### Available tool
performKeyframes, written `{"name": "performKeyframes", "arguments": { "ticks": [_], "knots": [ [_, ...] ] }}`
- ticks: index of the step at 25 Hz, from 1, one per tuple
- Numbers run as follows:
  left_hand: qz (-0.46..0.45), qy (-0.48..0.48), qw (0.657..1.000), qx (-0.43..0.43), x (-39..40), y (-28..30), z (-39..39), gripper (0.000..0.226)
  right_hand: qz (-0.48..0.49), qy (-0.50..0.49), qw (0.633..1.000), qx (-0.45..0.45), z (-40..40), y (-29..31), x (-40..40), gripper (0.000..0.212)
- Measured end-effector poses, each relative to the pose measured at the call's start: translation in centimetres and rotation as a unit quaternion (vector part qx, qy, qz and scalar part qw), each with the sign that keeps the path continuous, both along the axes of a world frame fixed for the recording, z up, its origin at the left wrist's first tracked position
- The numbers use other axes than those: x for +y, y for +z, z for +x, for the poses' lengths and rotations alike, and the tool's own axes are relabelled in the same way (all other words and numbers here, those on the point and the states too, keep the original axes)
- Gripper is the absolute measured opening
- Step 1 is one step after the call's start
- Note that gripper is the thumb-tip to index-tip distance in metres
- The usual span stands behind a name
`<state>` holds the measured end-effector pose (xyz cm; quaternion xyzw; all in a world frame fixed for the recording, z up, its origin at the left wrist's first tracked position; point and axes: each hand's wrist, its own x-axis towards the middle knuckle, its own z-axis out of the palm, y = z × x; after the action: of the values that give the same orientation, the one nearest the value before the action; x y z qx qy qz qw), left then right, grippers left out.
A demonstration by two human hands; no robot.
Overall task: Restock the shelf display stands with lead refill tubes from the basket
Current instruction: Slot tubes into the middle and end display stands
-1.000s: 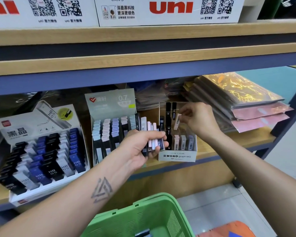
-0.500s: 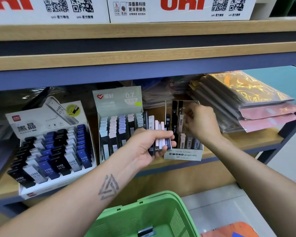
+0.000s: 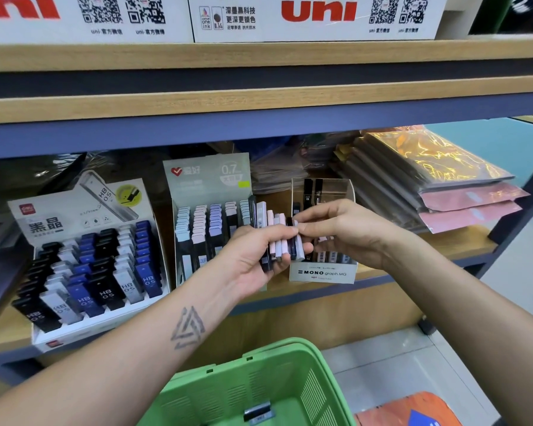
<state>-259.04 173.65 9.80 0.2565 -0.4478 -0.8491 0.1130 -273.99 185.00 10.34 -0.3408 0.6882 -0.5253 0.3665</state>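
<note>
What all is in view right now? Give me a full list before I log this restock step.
uni boxes: two, white with red print, top shelf.
HB stand: one, white, black, blue and grey tubes, lower shelf left.
0.7 stand: one, grey-green, pastel tubes, lower shelf middle.
MONO stand: one, clear with white base, few tubes, right of the 0.7 stand.
Tubes: a fanned handful, pink, white and dark, in left hand.
Packs: one stack, gold and pink, lower shelf right.
Basket: one, green, bottom centre, below the shelf.
Left hand: grips the tubes.
Right hand: pinches the tubes' top end.
</note>
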Motion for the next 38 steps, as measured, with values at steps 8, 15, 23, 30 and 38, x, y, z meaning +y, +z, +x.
{"name": "performKeyframes", "arguments": {
  "ticks": [8,15,23,30,38],
  "knots": [
    [-0.011,-0.001,1.000,-0.015,0.2,-0.2,-0.1,0.036,-0.099,-0.071,0.989,-0.080,0.1,0.4,-0.1,0.022],
    [-0.032,0.002,0.999,-0.021,0.4,-0.2,-0.3,0.023,-0.119,-0.064,0.988,-0.074,-0.3,0.4,0.8,0.028],
    [-0.039,-0.001,0.999,-0.038,0.9,-0.7,-1.2,0.011,-0.096,-0.105,0.989,0.039,-1.6,1.8,3.3,0.017],
    [-0.037,-0.003,0.998,-0.054,1.5,-1.1,-1.6,0.026,-0.018,-0.185,0.967,0.172,-2.4,0.7,6.5,0.009],
    [-0.040,-0.004,0.998,-0.050,1.8,-1.0,-1.4,0.024,0.048,-0.169,0.937,0.302,-2.7,-0.5,5.3,0.008]
  ]
}}
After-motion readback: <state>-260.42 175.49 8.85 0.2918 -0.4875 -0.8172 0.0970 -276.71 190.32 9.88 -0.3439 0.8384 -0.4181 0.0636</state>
